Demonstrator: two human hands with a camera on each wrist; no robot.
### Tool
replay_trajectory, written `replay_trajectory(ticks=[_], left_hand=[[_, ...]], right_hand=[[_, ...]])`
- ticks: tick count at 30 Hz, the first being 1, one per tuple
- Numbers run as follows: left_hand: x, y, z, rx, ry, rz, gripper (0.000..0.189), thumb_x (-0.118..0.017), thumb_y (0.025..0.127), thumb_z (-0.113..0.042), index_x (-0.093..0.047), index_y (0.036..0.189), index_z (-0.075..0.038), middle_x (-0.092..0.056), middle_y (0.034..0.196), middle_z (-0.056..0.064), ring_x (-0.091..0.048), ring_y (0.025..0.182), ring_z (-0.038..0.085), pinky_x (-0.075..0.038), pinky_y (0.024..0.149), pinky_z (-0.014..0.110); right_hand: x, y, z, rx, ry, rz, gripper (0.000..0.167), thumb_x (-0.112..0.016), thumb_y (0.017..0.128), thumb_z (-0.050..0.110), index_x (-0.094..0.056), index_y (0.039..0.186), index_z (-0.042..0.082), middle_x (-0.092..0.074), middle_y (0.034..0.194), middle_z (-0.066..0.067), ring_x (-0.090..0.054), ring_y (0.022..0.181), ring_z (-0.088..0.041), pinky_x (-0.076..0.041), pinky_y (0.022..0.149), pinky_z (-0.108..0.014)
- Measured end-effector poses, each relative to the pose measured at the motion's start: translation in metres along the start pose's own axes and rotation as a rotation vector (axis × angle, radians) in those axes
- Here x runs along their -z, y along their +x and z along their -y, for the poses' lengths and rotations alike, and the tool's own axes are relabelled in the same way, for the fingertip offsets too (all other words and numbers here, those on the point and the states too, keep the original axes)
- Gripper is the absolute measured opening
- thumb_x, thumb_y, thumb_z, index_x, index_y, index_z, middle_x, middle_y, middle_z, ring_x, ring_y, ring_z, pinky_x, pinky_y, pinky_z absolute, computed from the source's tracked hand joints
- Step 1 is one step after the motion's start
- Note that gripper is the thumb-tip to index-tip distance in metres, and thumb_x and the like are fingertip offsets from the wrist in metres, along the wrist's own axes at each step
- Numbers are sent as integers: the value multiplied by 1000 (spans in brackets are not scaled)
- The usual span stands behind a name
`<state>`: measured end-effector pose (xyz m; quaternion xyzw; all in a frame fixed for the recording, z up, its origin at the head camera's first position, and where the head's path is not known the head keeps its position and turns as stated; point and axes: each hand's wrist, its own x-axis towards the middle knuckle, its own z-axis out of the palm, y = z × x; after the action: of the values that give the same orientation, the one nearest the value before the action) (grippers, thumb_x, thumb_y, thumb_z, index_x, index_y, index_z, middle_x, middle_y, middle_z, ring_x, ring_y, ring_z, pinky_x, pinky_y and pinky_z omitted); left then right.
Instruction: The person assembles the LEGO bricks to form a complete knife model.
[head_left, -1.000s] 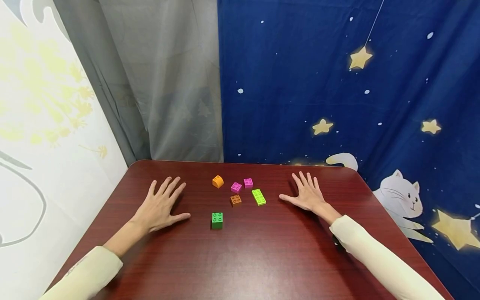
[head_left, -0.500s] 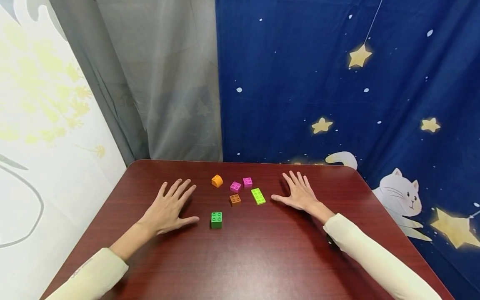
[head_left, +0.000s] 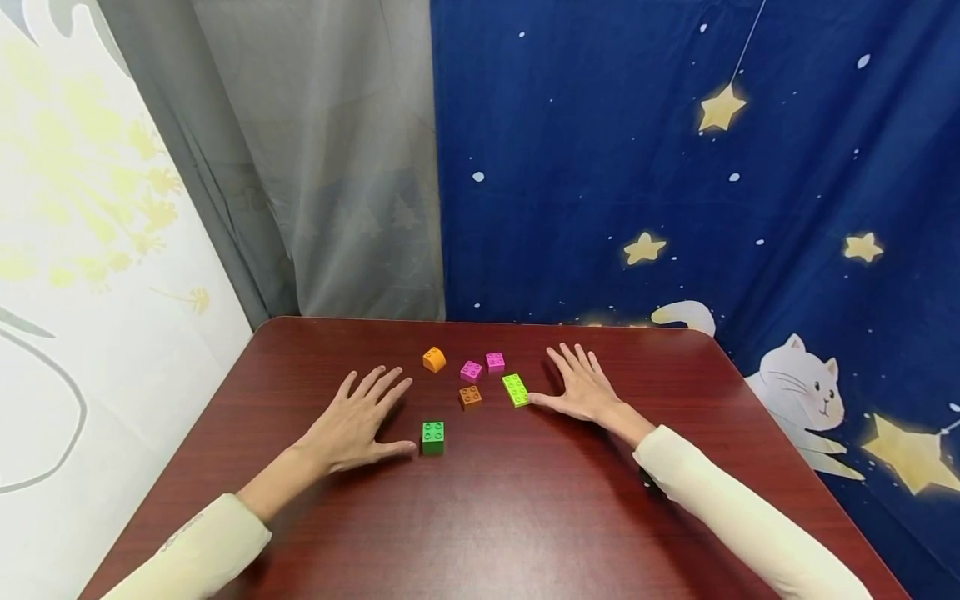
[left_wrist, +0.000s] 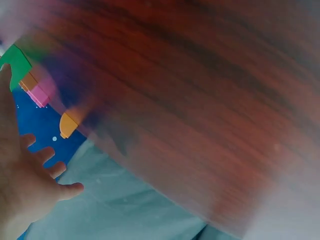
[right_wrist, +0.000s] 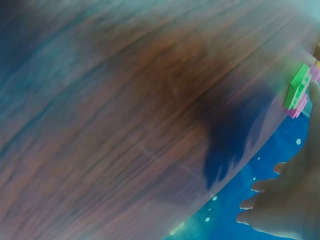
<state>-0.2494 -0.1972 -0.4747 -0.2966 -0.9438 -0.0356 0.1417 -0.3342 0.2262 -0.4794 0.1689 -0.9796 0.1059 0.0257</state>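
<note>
The green brick (head_left: 432, 437) sits on the desk (head_left: 480, 525) just beside the left hand (head_left: 348, 427); the lime brick (head_left: 515, 389) lies by the right hand (head_left: 587, 393), thumb contact unclear; all fingers spread, holding nothing; both bricks look light, stiff; best pinched by opposite sides.

From the head we look forward and down over the table (head_left: 480, 517) to the curtains (head_left: 525, 208); at each wrist we sit closer (and tilted), facing the table's far edge. Head and left wrist share the orange brick (head_left: 433, 360), head and right wrist the lime brick (head_left: 515, 390).
</note>
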Motion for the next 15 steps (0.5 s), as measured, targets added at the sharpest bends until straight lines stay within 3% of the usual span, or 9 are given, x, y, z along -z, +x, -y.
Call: replay_trajectory(ticks=[10, 15], left_hand=[[-2, 5, -15, -15, -102, 8, 101, -64, 86, -78, -39, 161, -15, -41, 163, 11, -36, 149, 38, -28, 116, 67], [-2, 9, -21, -4, -197, 27, 99, -69, 85, -73, -42, 159, -14, -45, 160, 10, -38, 148, 38, -30, 114, 68]], right_hand=[[-7, 2, 17, 32, 37, 23, 109, -63, 83, 81, -33, 164, 13, -27, 168, -19, -17, 156, -44, -8, 125, -58], [-9, 3, 25, 50, 48, 46, 109, -62, 84, 80, -31, 164, 13, -27, 168, -18, -17, 156, -44, -7, 126, -57]])
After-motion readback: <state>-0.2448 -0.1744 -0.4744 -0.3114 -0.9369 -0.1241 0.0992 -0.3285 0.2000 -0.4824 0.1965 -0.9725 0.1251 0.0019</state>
